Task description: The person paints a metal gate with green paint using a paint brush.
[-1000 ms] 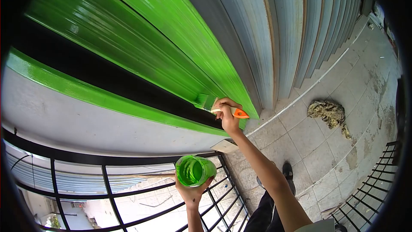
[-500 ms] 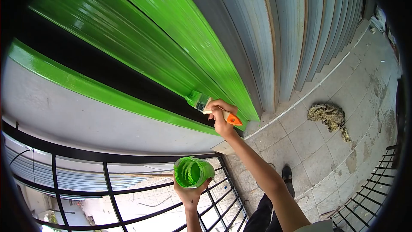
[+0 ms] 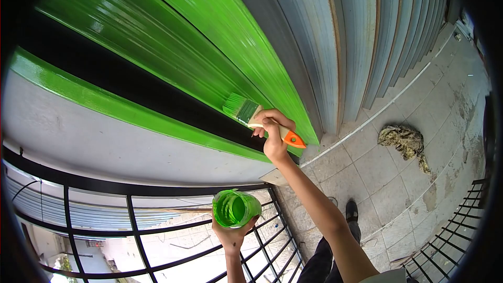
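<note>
A paintbrush (image 3: pixel 254 116) with a pale wooden handle, orange tip and green-coated bristles is gripped in my right hand (image 3: pixel 274 135). Its bristles touch the lower part of a folded metal door panel (image 3: pixel 199 63), which is coated in glossy green with streaks. My left hand (image 3: pixel 230 236) is wrapped round a round container of green paint (image 3: pixel 237 208), held with its opening toward me. Beside the panel runs a dark gap (image 3: pixel 131 86), then a green frame strip (image 3: pixel 115 120).
Unpainted grey folded panels (image 3: pixel 356 36) stand to the right. A stained, crumpled rag (image 3: pixel 403 144) lies on the tiled floor (image 3: pixel 374 165). A black metal railing (image 3: pixel 133 225) is at lower left, with another black grille (image 3: pixel 445 238) at lower right. My shoe (image 3: pixel 351 209) shows below.
The brush in my right hand has shifted slightly up along the panel, its bristles now more spread. The paint container stays almost in place.
</note>
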The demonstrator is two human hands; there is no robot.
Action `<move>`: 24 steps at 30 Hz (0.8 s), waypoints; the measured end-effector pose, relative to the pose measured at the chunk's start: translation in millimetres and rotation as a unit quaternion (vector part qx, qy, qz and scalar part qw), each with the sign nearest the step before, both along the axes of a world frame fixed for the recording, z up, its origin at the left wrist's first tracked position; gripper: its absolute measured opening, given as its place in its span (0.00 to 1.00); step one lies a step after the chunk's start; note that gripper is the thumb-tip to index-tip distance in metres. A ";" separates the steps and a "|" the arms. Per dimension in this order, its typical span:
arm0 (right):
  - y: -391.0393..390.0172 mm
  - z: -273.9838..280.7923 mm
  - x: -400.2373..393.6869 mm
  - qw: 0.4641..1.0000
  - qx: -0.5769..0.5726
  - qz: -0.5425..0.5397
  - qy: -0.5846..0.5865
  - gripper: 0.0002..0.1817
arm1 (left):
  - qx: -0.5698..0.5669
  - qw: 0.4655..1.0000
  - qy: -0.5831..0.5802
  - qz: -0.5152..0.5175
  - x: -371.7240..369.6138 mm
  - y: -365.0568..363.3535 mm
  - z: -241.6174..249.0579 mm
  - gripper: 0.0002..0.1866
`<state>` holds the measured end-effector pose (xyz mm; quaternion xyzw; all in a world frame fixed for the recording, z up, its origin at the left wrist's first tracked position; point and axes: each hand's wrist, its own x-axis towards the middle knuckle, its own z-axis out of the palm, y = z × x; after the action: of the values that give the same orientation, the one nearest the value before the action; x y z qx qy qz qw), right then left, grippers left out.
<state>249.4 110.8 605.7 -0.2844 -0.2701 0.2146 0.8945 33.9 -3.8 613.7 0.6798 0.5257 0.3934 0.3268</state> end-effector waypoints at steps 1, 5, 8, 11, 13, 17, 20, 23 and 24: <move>-0.6 4.9 0.3 1.000 0.012 0.001 0.006 0.10 | -0.004 1.000 -0.007 0.001 -1.1 -0.4 -1.1 0.36; 1.2 -30.5 -5.1 0.998 -0.046 0.035 -0.004 0.10 | 0.006 1.000 0.017 -0.001 4.2 -0.7 5.1 0.36; 1.5 -10.5 -2.5 0.999 0.002 0.026 0.024 0.09 | -0.005 1.000 0.008 0.002 3.3 -1.9 2.9 0.38; 4.9 1.7 0.6 0.998 0.036 0.047 0.032 0.09 | -0.026 1.000 0.016 0.006 -3.9 -0.7 -4.0 0.41; 7.7 -30.9 -3.5 0.998 0.020 0.059 0.029 0.09 | -0.020 0.999 0.043 0.004 -2.5 1.8 -2.5 0.41; 4.6 -87.4 0.1 0.996 -0.076 0.013 0.049 0.09 | -0.034 0.999 0.027 0.003 1.4 2.0 -0.3 0.40; 11.8 -71.2 1.4 0.994 -0.105 -0.006 0.026 0.09 | -0.020 1.000 0.006 -0.006 0.7 1.4 -1.1 0.39; 28.5 10.3 -1.1 0.999 -0.040 0.003 0.028 0.09 | 0.000 1.000 0.003 -0.013 4.8 2.2 11.4 0.36; 29.6 44.2 1.6 1.000 -0.022 0.008 0.015 0.09 | -0.004 1.000 0.004 -0.010 5.3 2.0 17.3 0.36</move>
<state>251.0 140.3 649.9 -0.2986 -0.2545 0.2316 0.8902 39.2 -1.8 631.0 0.6852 0.5215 0.3854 0.3317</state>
